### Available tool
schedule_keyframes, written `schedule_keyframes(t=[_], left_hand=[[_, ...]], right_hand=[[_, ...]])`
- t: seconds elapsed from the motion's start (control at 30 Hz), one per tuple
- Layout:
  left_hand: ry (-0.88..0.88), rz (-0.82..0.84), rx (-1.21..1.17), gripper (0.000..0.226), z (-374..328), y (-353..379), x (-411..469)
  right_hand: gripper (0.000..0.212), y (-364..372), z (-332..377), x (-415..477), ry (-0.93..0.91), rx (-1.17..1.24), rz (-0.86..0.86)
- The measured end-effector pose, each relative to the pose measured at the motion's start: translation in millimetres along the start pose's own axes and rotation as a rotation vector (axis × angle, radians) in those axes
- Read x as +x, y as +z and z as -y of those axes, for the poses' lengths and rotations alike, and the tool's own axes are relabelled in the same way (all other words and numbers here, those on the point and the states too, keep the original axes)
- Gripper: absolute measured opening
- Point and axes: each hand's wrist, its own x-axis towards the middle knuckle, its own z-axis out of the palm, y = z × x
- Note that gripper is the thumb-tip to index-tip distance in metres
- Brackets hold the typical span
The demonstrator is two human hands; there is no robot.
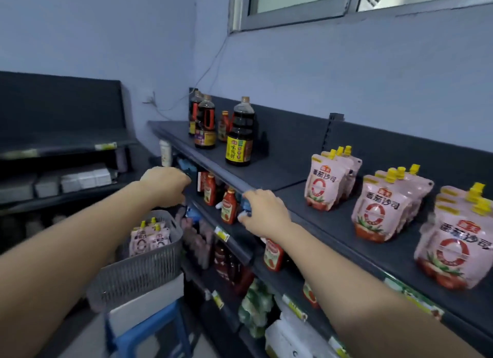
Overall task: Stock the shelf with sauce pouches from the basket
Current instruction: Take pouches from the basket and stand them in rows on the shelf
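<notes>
Pink sauce pouches with yellow caps stand in three rows on the dark top shelf [282, 174]: a left row [321, 182], a middle row [378, 210] and a right row [453, 248]. More of these pouches [149, 239] stand in the grey slatted basket [138, 273] at lower left. My left hand [165, 184] hangs above the basket's far rim, fingers curled downward, with nothing seen in it. My right hand [264, 212] is at the front edge of the top shelf, left of the pouch rows, fingers loosely curled and holding nothing.
Dark soy sauce bottles [238, 141] stand at the far end of the top shelf. Red ketchup bottles [229, 206] fill the shelf below. The basket rests on a white box [149, 303] on a blue stool [149, 331]. Another dark shelf unit [61, 144] stands to the left.
</notes>
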Motion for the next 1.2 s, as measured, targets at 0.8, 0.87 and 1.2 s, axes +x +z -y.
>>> schedule_keyframes(t=[0.8, 0.87, 1.2], left_hand=[[-0.243, 0.308, -0.209, 0.041, 180.2, 295.5, 68.9], [-0.27, 0.345, -0.238, 0.043, 185.8, 315.7, 86.3], [-0.43, 0.52, -0.451, 0.034, 217.0, 418.8, 145.8]], right_hand=[[0.049, 245.1, 147.5, 227.6, -0.138, 0.092, 0.37], [0.049, 266.1, 149.4, 251.7, -0.155, 0.102, 0.4], [0.051, 362.0, 158.0, 342.3, -0.162, 0.125, 0.577]])
